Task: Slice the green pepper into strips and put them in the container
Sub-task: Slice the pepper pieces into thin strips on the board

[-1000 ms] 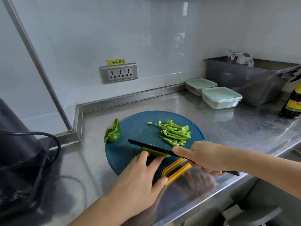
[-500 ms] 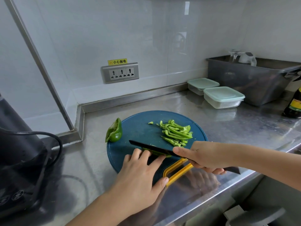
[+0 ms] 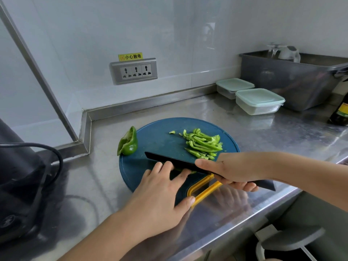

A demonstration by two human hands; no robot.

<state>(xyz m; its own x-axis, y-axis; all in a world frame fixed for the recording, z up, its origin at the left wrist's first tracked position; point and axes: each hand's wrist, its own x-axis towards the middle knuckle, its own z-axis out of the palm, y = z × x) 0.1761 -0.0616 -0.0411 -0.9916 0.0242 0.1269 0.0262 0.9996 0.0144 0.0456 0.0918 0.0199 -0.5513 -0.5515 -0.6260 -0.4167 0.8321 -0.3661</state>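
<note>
A round blue cutting board (image 3: 158, 142) with a yellow handle lies on the steel counter. A pile of green pepper strips (image 3: 204, 143) sits on its right half. An uncut pepper piece (image 3: 128, 144) rests at the board's left edge. My right hand (image 3: 233, 169) grips a black knife (image 3: 169, 162), its blade lying across the board's near part. My left hand (image 3: 162, 193) presses fingertips down on a small pepper piece, mostly hidden beneath the fingers and blade. Two lidded clear containers, one nearer (image 3: 259, 100) and one behind it (image 3: 234, 87), stand at the back right.
A grey metal tub (image 3: 290, 83) with glassware stands at the far right, a dark bottle (image 3: 340, 113) beside it. A black appliance with a cable (image 3: 20, 178) fills the left side. A wall socket (image 3: 133, 70) sits above the counter. The counter's front edge runs below my hands.
My left hand's fingers have crept forward over the small pepper piece, covering it more. The knife has stayed across the board at nearly the same spot.
</note>
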